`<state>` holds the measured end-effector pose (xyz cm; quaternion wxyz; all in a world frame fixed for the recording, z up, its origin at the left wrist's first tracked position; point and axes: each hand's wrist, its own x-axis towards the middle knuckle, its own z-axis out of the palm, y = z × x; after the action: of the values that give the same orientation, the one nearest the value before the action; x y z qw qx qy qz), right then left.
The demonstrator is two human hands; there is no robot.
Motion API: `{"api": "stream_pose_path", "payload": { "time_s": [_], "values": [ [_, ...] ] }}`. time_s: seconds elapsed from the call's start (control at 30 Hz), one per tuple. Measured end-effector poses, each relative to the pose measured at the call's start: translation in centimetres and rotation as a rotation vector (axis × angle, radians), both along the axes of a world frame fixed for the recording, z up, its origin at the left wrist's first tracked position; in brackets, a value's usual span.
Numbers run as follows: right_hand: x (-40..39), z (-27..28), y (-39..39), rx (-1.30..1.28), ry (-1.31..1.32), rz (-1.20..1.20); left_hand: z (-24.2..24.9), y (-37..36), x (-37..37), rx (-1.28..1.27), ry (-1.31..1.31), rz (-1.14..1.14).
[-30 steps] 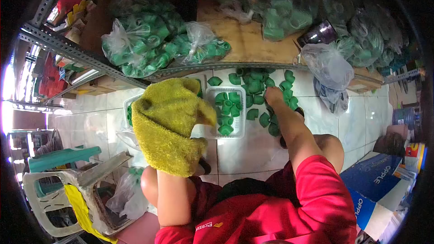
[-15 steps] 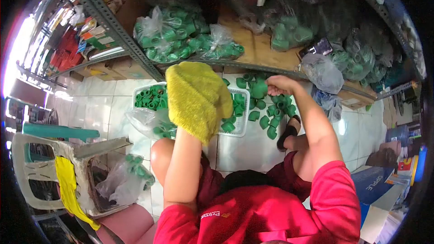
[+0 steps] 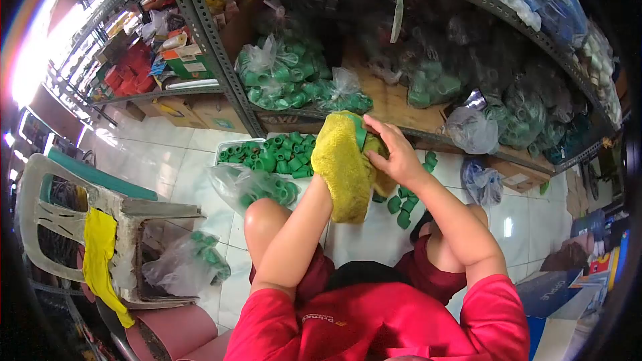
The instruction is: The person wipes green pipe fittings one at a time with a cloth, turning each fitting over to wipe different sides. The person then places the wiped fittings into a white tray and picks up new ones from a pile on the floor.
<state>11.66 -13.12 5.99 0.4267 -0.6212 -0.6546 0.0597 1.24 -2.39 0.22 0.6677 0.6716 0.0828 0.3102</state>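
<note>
A fuzzy yellow cloth (image 3: 341, 160) wraps my left hand (image 3: 322, 192), hiding its fingers; only the wrist shows below it. My right hand (image 3: 400, 155) is closed at the cloth's right side, fingers bent round a green pipe fitting (image 3: 361, 134) pressed against the fabric. Most of that fitting is hidden by cloth and fingers. Beneath and left of my hands, a white basket (image 3: 218, 154) holds many green pipe fittings (image 3: 281, 154). More loose green elbow fittings (image 3: 403, 208) lie on the tiles to the right, partly covered by my right arm.
A metal shelf in front bears clear bags of green fittings (image 3: 281, 73). Another bag of fittings (image 3: 261, 187) lies by my left knee. At left stands a worn plastic chair (image 3: 127, 254) with a yellow cloth strip (image 3: 100, 247). A blue box (image 3: 552, 294) is at right.
My right hand has brought a green fitting from above the floor pile to the cloth. My left hand with the cloth has shifted right, and the hands now meet. The view has turned slightly.
</note>
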Motion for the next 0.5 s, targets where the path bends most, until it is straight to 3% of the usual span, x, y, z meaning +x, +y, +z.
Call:
{"api": "stream_pose_path", "payload": {
  "time_s": [0.03, 0.07, 0.13, 0.17, 0.23, 0.3, 0.37, 0.43, 0.47, 0.5],
  "values": [
    [0.0, -0.1, 0.0, 0.012, 0.079, 0.014, 1.7, -0.7, -0.2, -0.451, -0.134, -0.162],
    [0.0, -0.4, 0.0, 0.019, 0.081, 0.014, 3.4, -1.0, -0.4, -0.444, -0.13, -0.162],
    [0.3, -1.2, 0.2, 0.084, 0.524, -0.031, 5.8, -1.2, -0.5, -1.291, -0.29, -0.286],
    [0.7, -1.9, 0.4, 0.087, 0.523, -0.032, 5.6, -1.0, -0.4, -1.289, -0.288, -0.288],
    [2.2, -4.5, 1.0, 0.089, 0.729, -0.327, 4.7, -0.8, -0.2, -1.192, -0.305, -0.215],
    [3.6, -8.8, 1.5, 0.05, 0.662, -0.437, 4.3, -1.1, -0.2, -1.116, -0.352, -0.248],
    [3.6, -11.3, 1.0, -0.421, 1.073, -0.566, 2.8, -0.8, 0.4, -1.042, -0.391, -0.285],
    [2.6, -13.1, 0.5, -0.735, 1.239, -0.481, 0.9, 0.3, 1.1, -0.248, -0.206, -0.145],
    [2.0, -14.0, 0.2, -0.732, 1.248, -0.486, 0.8, 0.2, 0.9, 0.239, -0.036, 0.082],
    [1.5, -14.9, 0.0, -0.805, 1.297, -0.276, 3.1, -0.4, 0.2, 0.239, -0.032, 0.075]
  ]
}}
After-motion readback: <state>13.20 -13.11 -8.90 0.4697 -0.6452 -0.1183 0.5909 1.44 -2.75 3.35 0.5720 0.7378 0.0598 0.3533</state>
